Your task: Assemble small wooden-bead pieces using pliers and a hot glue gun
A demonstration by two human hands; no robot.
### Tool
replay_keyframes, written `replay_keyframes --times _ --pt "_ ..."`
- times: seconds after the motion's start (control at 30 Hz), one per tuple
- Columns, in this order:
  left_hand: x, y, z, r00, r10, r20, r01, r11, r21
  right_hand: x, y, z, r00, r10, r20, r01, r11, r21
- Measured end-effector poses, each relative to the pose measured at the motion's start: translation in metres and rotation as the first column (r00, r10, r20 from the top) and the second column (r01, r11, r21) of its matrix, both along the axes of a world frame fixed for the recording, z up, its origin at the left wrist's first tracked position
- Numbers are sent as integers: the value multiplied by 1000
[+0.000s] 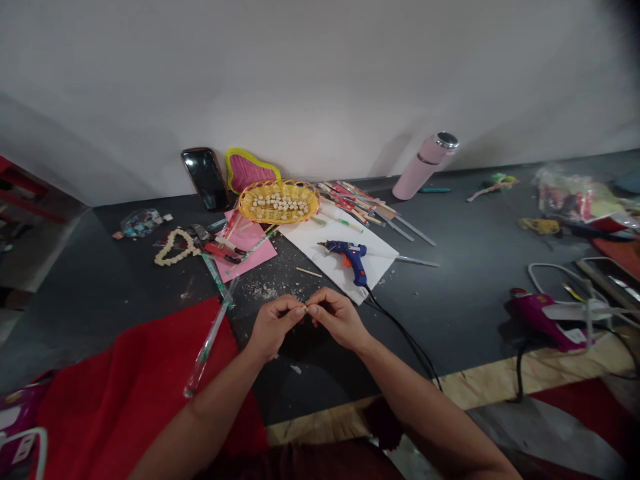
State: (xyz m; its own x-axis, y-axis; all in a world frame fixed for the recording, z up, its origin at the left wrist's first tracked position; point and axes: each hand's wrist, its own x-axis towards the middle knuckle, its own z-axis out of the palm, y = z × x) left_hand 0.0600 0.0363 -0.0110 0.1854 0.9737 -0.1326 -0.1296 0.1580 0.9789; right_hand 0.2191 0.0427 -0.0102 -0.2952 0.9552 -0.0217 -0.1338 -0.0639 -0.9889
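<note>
- The left hand [274, 327] comes in from the lower left, its forearm slanting up over the edge of the bright red cloth [165, 360]; thumb and forefinger meet in a pinch, the other fingers curled beneath.
- The right hand [341, 320] mirrors it from the lower right, wrist bent slightly inward, thumb and bent forefinger pressed together at the same spot.
- Between the two sets of fingertips sits a tiny pale, beige piece [305, 309], mostly covered, its exact shape too small to tell.
- Both hands are above the dark grey, flat tabletop [430, 293]; whether they touch it cannot be told.
- Beyond the right hand, a blue plastic glue gun with an orange trigger [354, 257] lies on a white, flat sheet [330, 267].
- Farther back stands a yellow, oval woven basket [279, 217] holding small pale pieces [280, 202].
</note>
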Motion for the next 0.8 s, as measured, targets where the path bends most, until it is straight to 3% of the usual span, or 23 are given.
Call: replay_keyframes --times 0.2,0.37,0.63,0.8 --pt "0 -1 -1 998 -2 -59 5 999 45 -1 -1 -1 1000 10 -26 -11 1000 -4" --pt "1 0 0 994 37 100 -28 995 -94 2 2 3 999 5 -31 -5 1000 13" --pt "0 3 0 972 128 195 -81 970 -228 10 4 9 989 -124 85 98 962 255" --pt "1 1 2 981 79 174 -42 978 -204 5 2 16 949 -142 282 14 911 413"
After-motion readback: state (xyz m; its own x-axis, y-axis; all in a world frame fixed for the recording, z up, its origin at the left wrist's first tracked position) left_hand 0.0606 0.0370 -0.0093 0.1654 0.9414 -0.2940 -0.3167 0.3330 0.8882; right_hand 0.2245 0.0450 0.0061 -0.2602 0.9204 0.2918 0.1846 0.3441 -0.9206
